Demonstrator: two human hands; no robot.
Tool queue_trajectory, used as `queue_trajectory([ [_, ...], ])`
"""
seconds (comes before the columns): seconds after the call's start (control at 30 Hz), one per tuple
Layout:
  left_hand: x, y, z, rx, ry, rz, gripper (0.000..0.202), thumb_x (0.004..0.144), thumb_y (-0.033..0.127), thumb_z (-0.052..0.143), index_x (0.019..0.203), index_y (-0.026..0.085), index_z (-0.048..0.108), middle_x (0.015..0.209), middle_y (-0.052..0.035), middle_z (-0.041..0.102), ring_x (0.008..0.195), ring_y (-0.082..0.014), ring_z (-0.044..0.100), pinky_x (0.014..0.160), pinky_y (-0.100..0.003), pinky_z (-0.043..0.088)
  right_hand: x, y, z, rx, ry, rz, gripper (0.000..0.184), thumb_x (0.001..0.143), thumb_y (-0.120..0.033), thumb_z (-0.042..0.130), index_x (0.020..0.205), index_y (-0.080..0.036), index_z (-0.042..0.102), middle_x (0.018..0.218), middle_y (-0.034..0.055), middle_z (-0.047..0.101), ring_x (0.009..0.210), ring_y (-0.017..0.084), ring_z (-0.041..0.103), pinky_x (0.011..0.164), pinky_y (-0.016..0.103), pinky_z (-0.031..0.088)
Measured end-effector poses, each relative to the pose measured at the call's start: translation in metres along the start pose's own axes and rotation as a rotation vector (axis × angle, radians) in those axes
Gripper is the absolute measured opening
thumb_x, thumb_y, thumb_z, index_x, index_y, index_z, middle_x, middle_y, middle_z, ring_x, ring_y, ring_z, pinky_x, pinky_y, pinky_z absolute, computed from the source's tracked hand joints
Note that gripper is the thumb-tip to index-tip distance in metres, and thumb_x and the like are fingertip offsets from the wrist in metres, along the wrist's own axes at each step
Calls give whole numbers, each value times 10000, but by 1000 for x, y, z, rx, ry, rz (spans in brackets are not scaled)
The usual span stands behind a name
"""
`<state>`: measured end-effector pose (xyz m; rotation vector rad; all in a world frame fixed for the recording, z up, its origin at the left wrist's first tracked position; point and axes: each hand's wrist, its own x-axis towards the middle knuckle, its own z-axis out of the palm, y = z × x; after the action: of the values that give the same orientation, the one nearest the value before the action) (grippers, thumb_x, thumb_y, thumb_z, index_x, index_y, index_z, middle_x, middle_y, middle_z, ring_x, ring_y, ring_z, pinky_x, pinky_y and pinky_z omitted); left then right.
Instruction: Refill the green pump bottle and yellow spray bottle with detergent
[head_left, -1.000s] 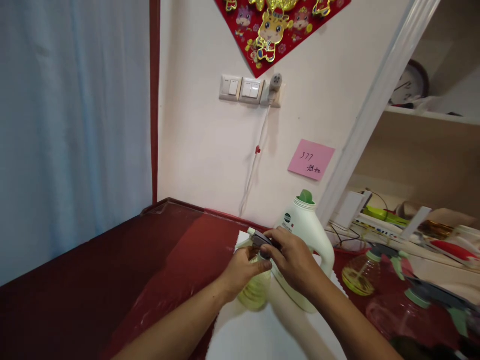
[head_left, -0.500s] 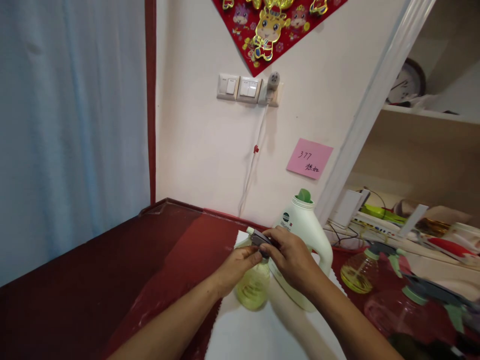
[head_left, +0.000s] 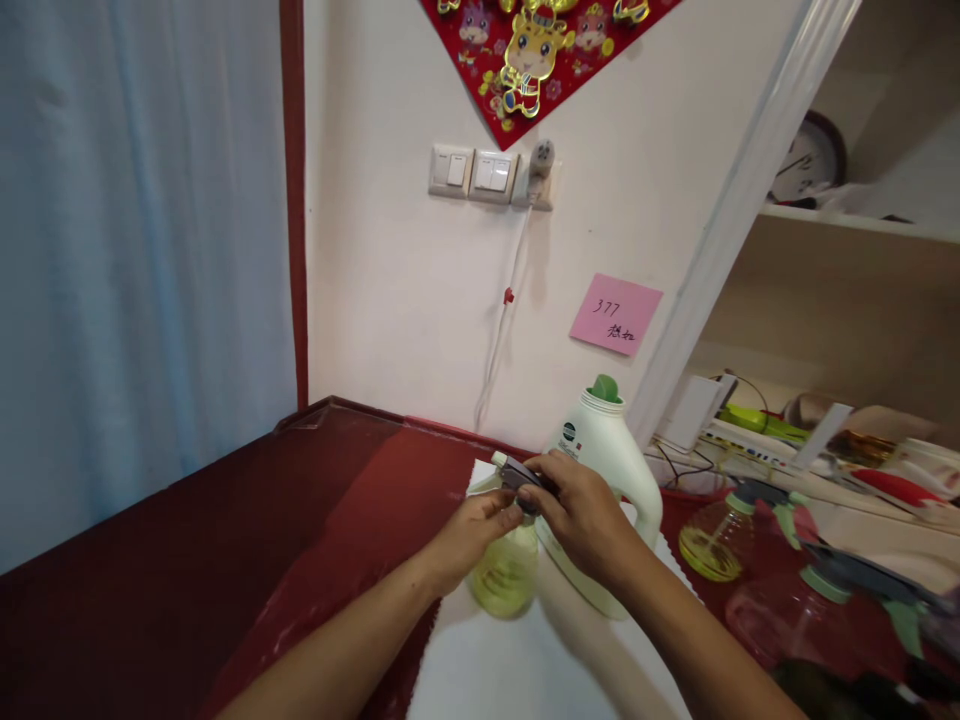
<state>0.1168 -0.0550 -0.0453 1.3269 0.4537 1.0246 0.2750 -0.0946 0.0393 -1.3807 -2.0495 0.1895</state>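
Head view: I'm watching both hands working on a yellow-filled spray bottle (head_left: 505, 572) above a white cloth (head_left: 480, 665).

The left hand (head_left: 476, 535) is clasping near its neck, the right hand (head_left: 581, 520) is gripping the dark trigger head (head_left: 519, 474), a white detergent jug (head_left: 600, 435) is crowding the far side, and two more spray bottles (head_left: 716, 540) are sitting right.

Your spray bottle (head_left: 505, 577): clear plastic, smooth and glossy.
Its trigger head (head_left: 516, 473): dark plastic, matt where your fingers leave it showing.
Your jug (head_left: 602, 440): smooth white plastic, soft sheen.
Cloth beneath (head_left: 487, 665): white, matt, soft-textured.
Counter (head_left: 330, 510): glossy red covering, lightly scuffed.
Note (head_left: 616, 314): matt pink paper.
Curtain (head_left: 142, 250): pale blue cloth, matt.
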Motion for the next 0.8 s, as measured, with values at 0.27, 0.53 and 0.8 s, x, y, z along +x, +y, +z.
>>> queue_trajectory([
  [0.27,0,7,11,25,39,65,616,692,431,878,1220,194,665,1262,-113,695,1242,-325,577,1069,-445,399,0,0,1,6,-3,-1,127,897,-173,570,956,-229,668,928,35,656,886,213,596,769,339,422],
  [0.53,3,1,8,44,71,72,482,741,423,845,1134,173,723,1175,-120,734,1189,-322,609,1019,-421,431,0,0,1,0,1,5,129,902,-176,575,970,-223,674,924,30,655,885,211,600,775,340,422],
  [0.8,3,-4,2,55,26,80,429,823,460,770,1156,190,734,1173,-109,740,1190,-319,622,1045,-444,424,1,2,3,8,12,4,141,902,-179,575,987,-219,680,936,39,661,885,216,604,780,348,429],
])
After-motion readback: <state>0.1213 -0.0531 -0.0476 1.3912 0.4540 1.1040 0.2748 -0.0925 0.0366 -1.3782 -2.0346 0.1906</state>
